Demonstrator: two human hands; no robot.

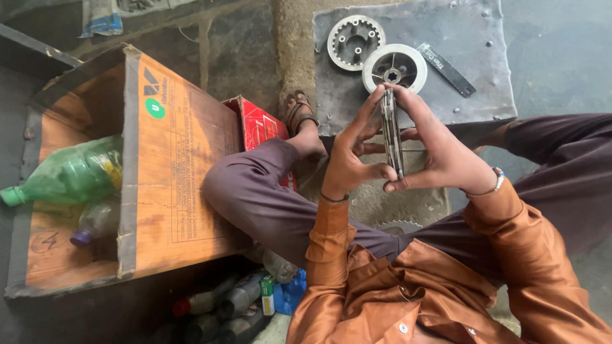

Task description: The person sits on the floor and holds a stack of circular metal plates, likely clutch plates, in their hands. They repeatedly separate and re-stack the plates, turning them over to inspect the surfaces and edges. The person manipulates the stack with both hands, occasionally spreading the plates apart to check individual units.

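Observation:
A stack of thin round metal plates [391, 130] stands on edge between my two hands, seen edge-on. My left hand [349, 159] presses it from the left, with fingers spread along the rim. From the right, my right hand [446, 153] clasps it; a bracelet is on that wrist. Just beyond the hands, a round white metal hub [395, 67] and a toothed metal ring [356, 41] lie on a dark flat slab [472, 57].
A flat dark metal strip [447, 69] lies on the slab. An open cardboard box [172, 165] at left holds a green plastic bottle [67, 178] and another bottle. A red carton [261, 124] sits by my sandalled foot [301, 114]. Several bottles [229, 309] lie below.

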